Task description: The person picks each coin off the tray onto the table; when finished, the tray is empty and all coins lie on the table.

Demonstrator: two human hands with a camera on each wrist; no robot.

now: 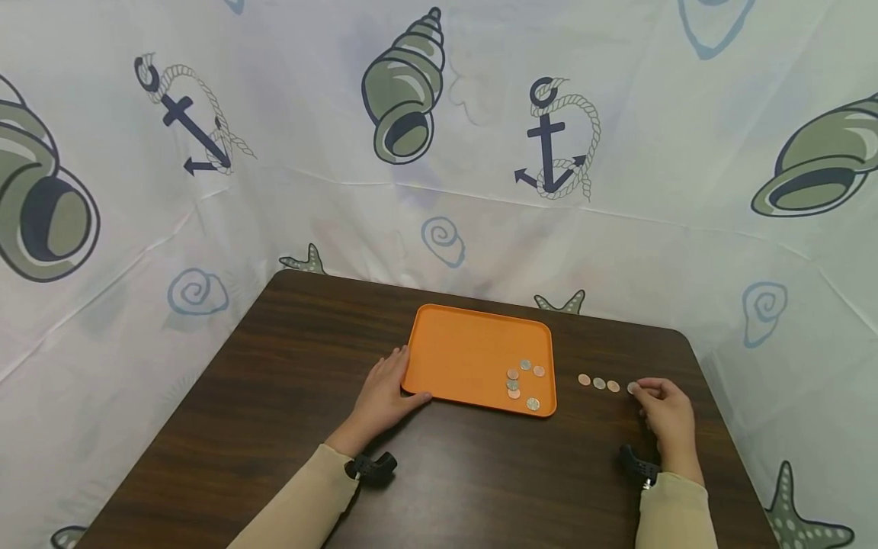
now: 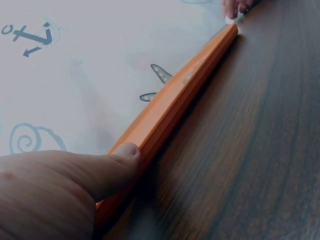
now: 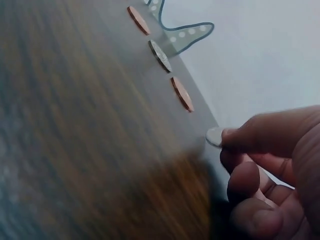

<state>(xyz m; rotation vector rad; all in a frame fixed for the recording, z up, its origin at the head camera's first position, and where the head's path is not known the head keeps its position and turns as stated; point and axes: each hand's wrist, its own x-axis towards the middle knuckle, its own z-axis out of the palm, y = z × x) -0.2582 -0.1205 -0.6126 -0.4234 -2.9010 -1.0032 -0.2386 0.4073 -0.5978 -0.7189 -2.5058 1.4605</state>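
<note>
Where the right hand (image 1: pixel 664 412) pinches, a small silvery coin (image 3: pixel 215 136).

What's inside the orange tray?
Five coins lie in the orange tray, bunched near its right front corner: some silver, some copper. The rest of its floor is bare. The left hand rests on the tray's left edge, so the rim under those fingers is hidden.

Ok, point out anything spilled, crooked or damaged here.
Nothing stands out. The orange tray lies flat with loose coins in its corner, three coins sit in a neat row on the table, and the right hand pinches a fourth coin.
</note>
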